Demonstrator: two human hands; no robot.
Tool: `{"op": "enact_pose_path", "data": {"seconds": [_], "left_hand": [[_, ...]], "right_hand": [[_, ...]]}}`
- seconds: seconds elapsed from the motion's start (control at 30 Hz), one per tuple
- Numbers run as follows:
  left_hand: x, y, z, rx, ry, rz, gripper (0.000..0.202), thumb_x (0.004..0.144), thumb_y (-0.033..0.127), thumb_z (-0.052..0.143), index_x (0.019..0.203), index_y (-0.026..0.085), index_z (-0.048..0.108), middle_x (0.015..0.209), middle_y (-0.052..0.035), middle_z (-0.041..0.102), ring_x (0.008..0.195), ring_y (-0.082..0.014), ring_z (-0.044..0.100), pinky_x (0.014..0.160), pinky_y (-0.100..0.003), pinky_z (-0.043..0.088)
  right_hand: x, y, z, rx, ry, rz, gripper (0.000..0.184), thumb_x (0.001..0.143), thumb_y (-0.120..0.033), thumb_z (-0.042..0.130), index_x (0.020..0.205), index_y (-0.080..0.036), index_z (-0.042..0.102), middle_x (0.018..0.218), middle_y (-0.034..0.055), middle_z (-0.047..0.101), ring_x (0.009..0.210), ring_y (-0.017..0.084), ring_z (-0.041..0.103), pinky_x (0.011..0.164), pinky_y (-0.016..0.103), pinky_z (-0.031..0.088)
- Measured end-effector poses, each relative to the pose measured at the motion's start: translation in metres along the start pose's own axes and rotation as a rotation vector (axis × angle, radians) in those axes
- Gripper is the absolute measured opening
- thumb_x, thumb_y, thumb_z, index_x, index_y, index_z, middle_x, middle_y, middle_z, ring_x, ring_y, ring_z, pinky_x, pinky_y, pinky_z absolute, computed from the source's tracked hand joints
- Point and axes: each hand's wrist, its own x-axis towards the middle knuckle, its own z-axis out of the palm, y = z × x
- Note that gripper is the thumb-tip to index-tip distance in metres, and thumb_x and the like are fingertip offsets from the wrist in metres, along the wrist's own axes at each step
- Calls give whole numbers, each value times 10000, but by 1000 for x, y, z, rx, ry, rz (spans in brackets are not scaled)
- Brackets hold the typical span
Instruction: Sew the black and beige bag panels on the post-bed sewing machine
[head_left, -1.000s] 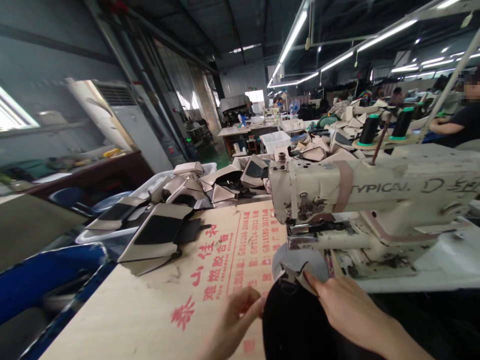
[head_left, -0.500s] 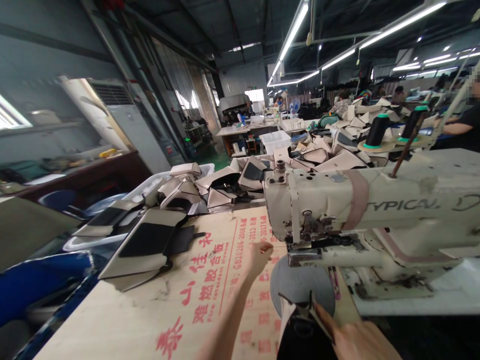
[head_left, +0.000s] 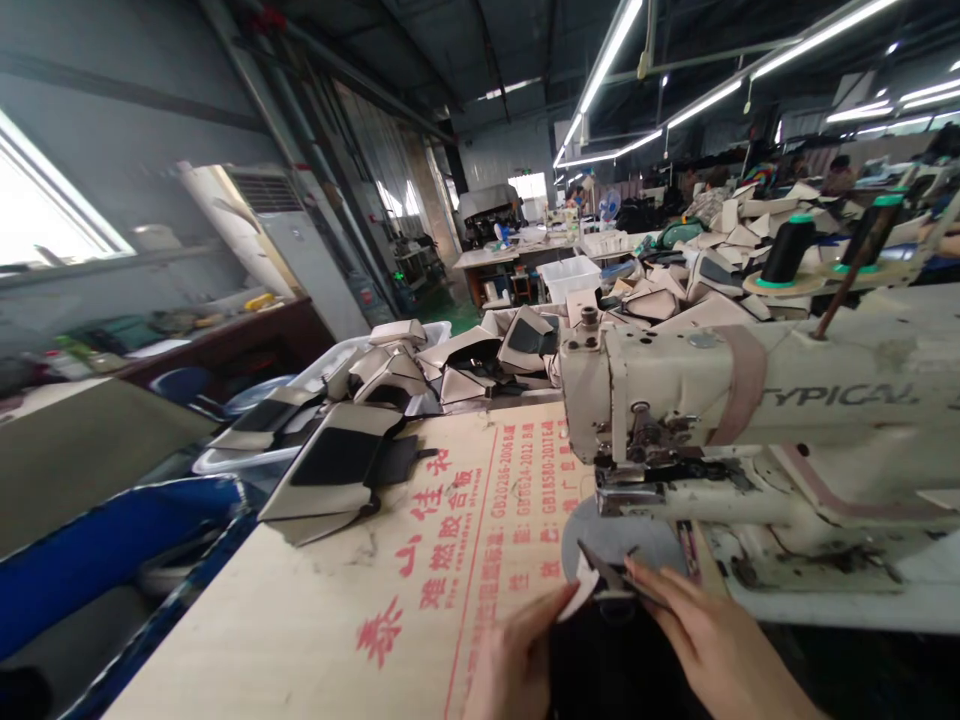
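Observation:
My left hand (head_left: 521,645) grips the beige left edge of a black and beige sewn fabric piece (head_left: 615,660). On the piece's right edge, my right hand (head_left: 701,625) has its fingers closed. Dark pointed flaps stick up at the top of the piece between both hands, and its lower part runs out of view. Just beyond the hands stands a cream sewing machine (head_left: 675,390), its needle area above and behind the piece. Under that area sits a round grey plate (head_left: 622,535), partly covered by the piece.
A plywood tabletop (head_left: 300,620) with red print spreads to the left. One beige and black sewn piece (head_left: 337,465) lies on its far edge. Behind it, a white bin (head_left: 217,460) overflows with similar pieces. A blue-lined container (head_left: 135,540) stands at the left. Black thread cones (head_left: 787,250) rise behind the machine.
My left hand has come back from beside the machine's needle area and now grips the fabric piece. The view has turned slightly left. My right hand stays on the piece.

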Motion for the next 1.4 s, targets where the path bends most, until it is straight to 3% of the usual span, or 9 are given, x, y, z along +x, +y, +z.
{"op": "enact_pose_path", "data": {"seconds": [0.07, 0.17, 0.3, 0.53, 0.63, 0.8, 0.97, 1.17, 1.4], "left_hand": [[19, 11, -14, 109, -58, 43, 361, 758, 164, 418, 1010, 263, 657, 1042, 6, 652, 992, -200, 589, 912, -334, 442], [43, 20, -25, 241, -155, 132, 425, 748, 115, 398, 1094, 250, 605, 1077, 9, 635, 1005, -186, 582, 911, -334, 439], [59, 18, -18, 376, -101, 243, 394, 752, 165, 492, 1126, 250, 580, 1115, 9, 615, 1020, -188, 574, 916, -314, 438], [49, 4, -17, 377, -207, 312, 314, 836, 213, 442, 1112, 262, 584, 1135, 9, 601, 1031, -164, 570, 910, -268, 455], [44, -8, -19, 348, -181, 324, 303, 835, 216, 466, 1111, 262, 582, 1132, 2, 602, 1024, -160, 575, 903, -269, 467], [45, -19, -21, 354, -201, 503, 321, 798, 189, 546, 1109, 257, 585, 1095, -13, 626, 970, -153, 605, 856, -254, 502], [46, -14, -20, 353, -243, 565, 342, 803, 146, 539, 1130, 245, 566, 1116, -32, 613, 987, -140, 589, 857, -229, 490], [47, -5, -17, 423, -337, 602, 360, 832, 104, 475, 1162, 239, 522, 1008, -43, 614, 947, -137, 563, 816, -236, 470], [43, 9, -8, 534, -303, 583, 180, 817, 253, 525, 988, 207, 561, 891, -35, 595, 824, -152, 535, 707, -249, 440]], "right_hand": [[11, -3, -5, 101, -18, -3, 391, 871, -180, 317, 1230, -226, 466, 1161, 29, 563, 1017, 162, 560, 872, 274, 451], [24, -4, -3, 158, -29, 49, 355, 895, -205, 298, 1192, -206, 493, 1097, 37, 603, 1009, 172, 564, 847, 289, 456], [26, -6, 0, 95, -41, 79, 341, 910, -246, 306, 1203, -229, 480, 946, 37, 662, 912, 197, 610, 817, 320, 454], [19, -9, -21, 72, -130, -25, 348, 894, -229, 331, 1199, -237, 497, 887, 39, 669, 808, 173, 633, 792, 296, 461], [20, -7, -23, 34, -58, -96, 324, 886, -240, 371, 1173, -258, 519, 957, 32, 643, 840, 151, 617, 810, 279, 457], [26, -5, -18, 13, 128, -337, 272, 877, -192, 425, 1121, -205, 543, 1008, 36, 616, 952, 147, 556, 851, 275, 453], [28, -2, -15, 50, 129, -392, 277, 873, -133, 404, 1125, -174, 511, 1075, 37, 591, 1022, 152, 518, 920, 310, 425], [30, 4, -15, 203, -7, -422, 243, 878, -100, 333, 1048, -153, 499, 954, 50, 586, 898, 147, 531, 807, 301, 460], [26, 9, -12, 229, -19, -437, 239, 868, -85, 337, 1039, -143, 493, 922, 59, 571, 886, 163, 509, 799, 324, 448]]}}
